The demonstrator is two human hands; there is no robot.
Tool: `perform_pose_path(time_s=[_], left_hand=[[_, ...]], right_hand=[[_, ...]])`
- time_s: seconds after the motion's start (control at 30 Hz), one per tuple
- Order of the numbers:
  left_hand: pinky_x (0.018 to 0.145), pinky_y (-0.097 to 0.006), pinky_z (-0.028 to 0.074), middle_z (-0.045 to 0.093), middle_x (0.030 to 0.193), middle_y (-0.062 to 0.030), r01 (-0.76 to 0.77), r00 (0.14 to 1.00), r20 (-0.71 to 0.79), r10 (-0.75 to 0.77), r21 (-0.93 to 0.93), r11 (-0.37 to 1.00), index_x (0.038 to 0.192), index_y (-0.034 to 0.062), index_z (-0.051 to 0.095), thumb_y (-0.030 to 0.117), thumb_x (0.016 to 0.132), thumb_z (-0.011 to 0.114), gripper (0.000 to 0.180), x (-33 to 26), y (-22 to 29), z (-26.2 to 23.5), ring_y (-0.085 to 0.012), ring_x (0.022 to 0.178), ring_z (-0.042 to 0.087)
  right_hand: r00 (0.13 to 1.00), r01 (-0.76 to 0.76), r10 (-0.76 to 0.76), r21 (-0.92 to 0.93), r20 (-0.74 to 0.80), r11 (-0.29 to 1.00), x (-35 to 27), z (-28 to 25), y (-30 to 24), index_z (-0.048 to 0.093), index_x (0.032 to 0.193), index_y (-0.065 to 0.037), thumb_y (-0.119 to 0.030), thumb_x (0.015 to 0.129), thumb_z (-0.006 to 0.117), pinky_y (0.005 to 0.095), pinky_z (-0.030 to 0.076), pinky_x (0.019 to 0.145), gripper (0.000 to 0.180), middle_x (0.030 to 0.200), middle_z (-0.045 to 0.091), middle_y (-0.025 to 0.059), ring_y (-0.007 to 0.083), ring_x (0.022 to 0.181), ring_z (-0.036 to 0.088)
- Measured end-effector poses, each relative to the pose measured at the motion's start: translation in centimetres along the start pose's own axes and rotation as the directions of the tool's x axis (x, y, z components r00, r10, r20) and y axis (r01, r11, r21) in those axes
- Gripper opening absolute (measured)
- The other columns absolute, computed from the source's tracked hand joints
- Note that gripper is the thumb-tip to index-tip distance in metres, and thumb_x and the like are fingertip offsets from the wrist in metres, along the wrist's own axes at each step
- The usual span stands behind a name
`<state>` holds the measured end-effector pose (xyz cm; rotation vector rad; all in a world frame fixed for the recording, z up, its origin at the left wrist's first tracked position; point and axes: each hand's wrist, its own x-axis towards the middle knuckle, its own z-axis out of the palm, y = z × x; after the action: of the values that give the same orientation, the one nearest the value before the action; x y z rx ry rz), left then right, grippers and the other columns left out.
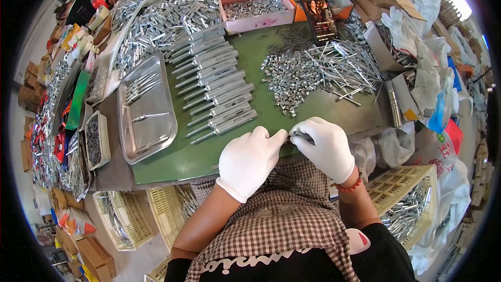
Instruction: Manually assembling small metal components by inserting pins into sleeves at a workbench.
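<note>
White knit gloves cover both my hands, which meet at the table's near edge. My left hand (251, 161) is closed in a pinch, and its fingers hide what they hold. Past its left side shows the thin silver tip of a rod (215, 166). My right hand (327, 149) is closed round a small dark grey metal piece (302, 136), its fingertips close to the left ones. Just ahead lies a row of silver metal tubes with thin rods (229, 120). Small silver nuts (289, 81) form a pile, with long thin metal pins (349, 68) beside it.
A steel tray (169, 133) with a few metal parts stands left on the green table. A pink box (258, 28) of small parts and a propped phone (317, 15) stand at the back. Silver tubes (182, 8) heap behind. Yellow crates (125, 224) flank my lap.
</note>
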<state>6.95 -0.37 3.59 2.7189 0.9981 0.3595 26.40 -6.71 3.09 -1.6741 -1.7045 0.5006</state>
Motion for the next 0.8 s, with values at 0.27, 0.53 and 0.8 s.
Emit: perform_pose_path(time_s=[0.27,0.53,0.8], left_hand=[[0.057,-0.042,0.051,0.058,0.082,-0.0076,0.006,1.000,0.031,-0.006,0.001,1.000,0.116,0.0213,0.068,0.018,0.092,0.063,0.025,0.1,0.0,-0.1,-0.0293,0.067,0.064],[0.058,-0.042,0.051,0.059,0.082,-0.0073,0.027,1.000,-0.009,-0.027,-0.029,0.999,0.112,0.0225,0.068,0.019,0.092,0.064,0.021,-0.2,0.0,0.2,-0.0288,0.066,0.064],[0.059,-0.041,0.051,0.060,0.083,-0.0070,0.040,0.999,0.023,-0.039,-0.039,0.998,0.111,0.0221,0.069,0.019,0.092,0.065,0.020,0.0,0.1,0.0,-0.0285,0.067,0.064]], right_hand=[[0.998,0.051,-0.045,-0.139,0.045,0.989,0.3,0.0,-0.1,0.073,0.095,-0.010,-0.021,0.089,0.074,0.0426,0.055,0.072,0.013,0.091,0.070,0.0122,0.0349,0.082,0.069],[0.942,-0.072,-0.026,-0.278,-0.335,0.958,3.4,-1.1,4.3,0.075,0.098,-0.014,-0.014,0.089,0.070,0.0411,0.054,0.071,0.010,0.092,0.069,0.0082,0.0320,0.081,0.069],[0.949,-0.018,-0.108,-0.393,-0.297,0.920,4.8,-1.3,6.3,0.071,0.094,-0.014,-0.016,0.089,0.069,0.0433,0.053,0.068,0.006,0.090,0.065,0.0086,0.0329,0.079,0.067]])
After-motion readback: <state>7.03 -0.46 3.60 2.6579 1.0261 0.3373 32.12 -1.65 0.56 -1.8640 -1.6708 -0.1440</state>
